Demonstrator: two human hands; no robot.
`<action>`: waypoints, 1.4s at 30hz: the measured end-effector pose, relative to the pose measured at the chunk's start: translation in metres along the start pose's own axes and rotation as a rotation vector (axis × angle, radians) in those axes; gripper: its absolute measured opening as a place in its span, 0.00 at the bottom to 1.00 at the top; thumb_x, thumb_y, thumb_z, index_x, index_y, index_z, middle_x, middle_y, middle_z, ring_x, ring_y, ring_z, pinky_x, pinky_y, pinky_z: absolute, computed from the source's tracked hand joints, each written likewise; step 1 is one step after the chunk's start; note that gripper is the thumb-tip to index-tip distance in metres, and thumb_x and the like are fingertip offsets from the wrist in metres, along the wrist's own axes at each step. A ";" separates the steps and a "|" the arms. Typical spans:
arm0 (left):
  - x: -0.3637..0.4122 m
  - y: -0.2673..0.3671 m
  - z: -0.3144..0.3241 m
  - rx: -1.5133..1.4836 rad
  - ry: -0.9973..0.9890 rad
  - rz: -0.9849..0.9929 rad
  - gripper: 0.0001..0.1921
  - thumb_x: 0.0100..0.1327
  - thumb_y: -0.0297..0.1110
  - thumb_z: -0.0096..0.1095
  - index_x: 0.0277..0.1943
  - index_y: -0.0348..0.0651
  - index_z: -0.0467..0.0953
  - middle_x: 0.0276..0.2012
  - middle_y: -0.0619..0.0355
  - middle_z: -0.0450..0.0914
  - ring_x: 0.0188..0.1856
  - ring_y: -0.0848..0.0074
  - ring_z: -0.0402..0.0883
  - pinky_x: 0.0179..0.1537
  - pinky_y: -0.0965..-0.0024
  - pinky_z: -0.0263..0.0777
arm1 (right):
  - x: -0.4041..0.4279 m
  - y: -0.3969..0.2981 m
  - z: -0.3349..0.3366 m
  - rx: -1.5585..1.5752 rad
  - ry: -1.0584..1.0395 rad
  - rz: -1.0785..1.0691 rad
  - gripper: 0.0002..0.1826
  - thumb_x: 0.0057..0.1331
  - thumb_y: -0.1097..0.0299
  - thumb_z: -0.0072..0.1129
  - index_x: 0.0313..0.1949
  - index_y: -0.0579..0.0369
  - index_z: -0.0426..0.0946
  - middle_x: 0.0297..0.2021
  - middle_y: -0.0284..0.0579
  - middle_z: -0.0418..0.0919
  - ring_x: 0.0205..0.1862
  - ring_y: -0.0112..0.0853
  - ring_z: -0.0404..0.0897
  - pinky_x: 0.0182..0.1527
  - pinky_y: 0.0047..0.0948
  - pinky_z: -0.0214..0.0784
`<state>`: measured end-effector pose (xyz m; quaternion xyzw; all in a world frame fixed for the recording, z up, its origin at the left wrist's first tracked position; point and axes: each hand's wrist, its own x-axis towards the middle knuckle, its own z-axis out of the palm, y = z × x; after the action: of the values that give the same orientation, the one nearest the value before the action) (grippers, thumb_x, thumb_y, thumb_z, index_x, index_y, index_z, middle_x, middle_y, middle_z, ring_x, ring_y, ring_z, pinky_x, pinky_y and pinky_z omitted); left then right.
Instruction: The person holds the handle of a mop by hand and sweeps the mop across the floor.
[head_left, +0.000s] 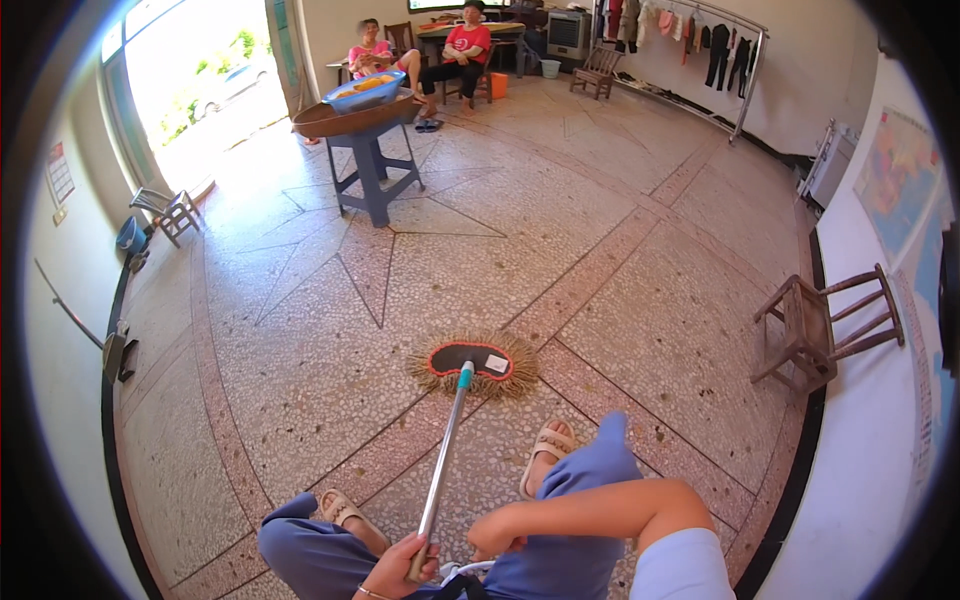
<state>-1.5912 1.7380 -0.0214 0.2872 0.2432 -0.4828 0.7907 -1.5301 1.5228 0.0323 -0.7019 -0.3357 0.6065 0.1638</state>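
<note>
A dust mop with a beige yarn fringe (517, 384) rests on the speckled terrazzo floor ahead of my feet. Its dark oval top has red-orange trim and a white label. From a teal socket the metal pole (444, 457) slopes back towards me. My left hand (396, 566), a bracelet at its wrist, is wrapped around the pole's tan end grip. To the right of the pole, my right hand (496, 532) hangs over my lap with its fingers curled. Just below it is a white curved strip (469, 568); whether the fingers hold anything is hidden.
A grey-blue plastic stool (367, 172) bears a wide brown basin (315, 120) and a blue tray. Two seated people (466, 45) are behind it. A wooden chair (802, 330) stands by the right wall. Along the left wall are a small chair (174, 214) and a long-handled dustpan (114, 354).
</note>
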 end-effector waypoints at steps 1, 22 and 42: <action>-0.010 0.009 0.030 0.094 0.060 0.075 0.22 0.65 0.35 0.41 0.62 0.50 0.52 0.30 0.55 0.70 0.25 0.71 0.69 0.22 0.71 0.64 | -0.002 0.005 -0.003 -0.205 0.018 0.053 0.20 0.59 0.54 0.47 0.30 0.62 0.76 0.24 0.53 0.77 0.21 0.39 0.78 0.23 0.35 0.71; 0.029 0.084 0.129 0.525 0.095 -0.059 0.30 0.66 0.33 0.42 0.65 0.68 0.39 0.24 0.58 0.64 0.19 0.79 0.62 0.16 0.79 0.57 | 0.031 0.023 0.021 -0.669 0.307 -0.052 0.14 0.45 0.70 0.63 0.35 0.54 0.80 0.37 0.45 0.79 0.39 0.42 0.78 0.31 0.45 0.73; 0.223 0.072 0.214 0.230 -0.045 0.028 0.26 0.64 0.32 0.45 0.62 0.62 0.48 0.25 0.56 0.68 0.16 0.79 0.63 0.15 0.79 0.59 | 0.036 0.020 0.023 -0.519 0.218 0.023 0.14 0.46 0.74 0.62 0.35 0.51 0.80 0.38 0.44 0.78 0.37 0.39 0.78 0.33 0.43 0.74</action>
<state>-1.4102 1.4780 0.0005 0.3684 0.1643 -0.5026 0.7647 -1.5451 1.5282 -0.0116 -0.7851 -0.4525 0.4229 0.0068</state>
